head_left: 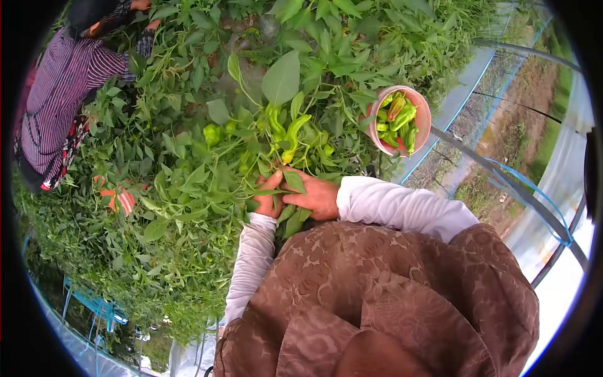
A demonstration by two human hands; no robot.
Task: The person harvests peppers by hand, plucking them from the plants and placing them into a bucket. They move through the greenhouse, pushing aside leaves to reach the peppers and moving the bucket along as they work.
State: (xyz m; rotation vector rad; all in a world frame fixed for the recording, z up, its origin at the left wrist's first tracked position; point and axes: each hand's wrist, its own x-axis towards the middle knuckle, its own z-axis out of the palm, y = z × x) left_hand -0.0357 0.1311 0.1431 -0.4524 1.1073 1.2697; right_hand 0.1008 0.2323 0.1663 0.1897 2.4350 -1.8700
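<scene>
My left hand (pixel 269 193) and my right hand (pixel 314 197) meet low in a pepper plant (pixel 207 163), their fingers closed and almost touching. Leaves cover part of the fingers, so what they grip is hidden. A leaf (pixel 294 182) lies over my right fingers, and more leaves (pixel 293 221) hang below them. Just beyond the fingertips, long light-green peppers (pixel 293 133) hang on the plant; one has a yellow-orange end close to my right fingers. Another green pepper (pixel 212 134) hangs farther left among the foliage.
A pink bucket (pixel 424 129) holding several green and reddish peppers stands in the plants to the right. At upper left, another person in a striped top (pixel 59 100) reaches into the foliage. A metal pipe (pixel 490 166) and plastic sheeting run along the right. An orange-red piece (pixel 119 198) lies among leaves.
</scene>
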